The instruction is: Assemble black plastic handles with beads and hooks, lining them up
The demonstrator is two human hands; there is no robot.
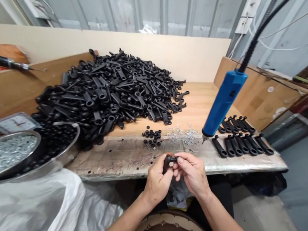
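Just in front of the bench's front edge, my left hand (156, 185) is closed around a black crank handle (166, 165). My right hand (193, 174) pinches the small black knob (173, 159) that sticks out sideways from the handle; the fingertips hide its end. Close beyond my hands lies a cluster of loose black knobs (153, 136), with a scatter of small silver screws (187, 135) beside it. A blue electric screwdriver (224, 101) hangs bit-down above the bench, to the right of the screws.
A large pile of black crank handles (117, 89) covers the bench's left and middle. Handles with knobs (245, 144) lie in two rows at right. A metal bowl of screws (2, 153) sits over a basin of black knobs (55, 142). Another screwdriver (2, 61) juts in from the left.
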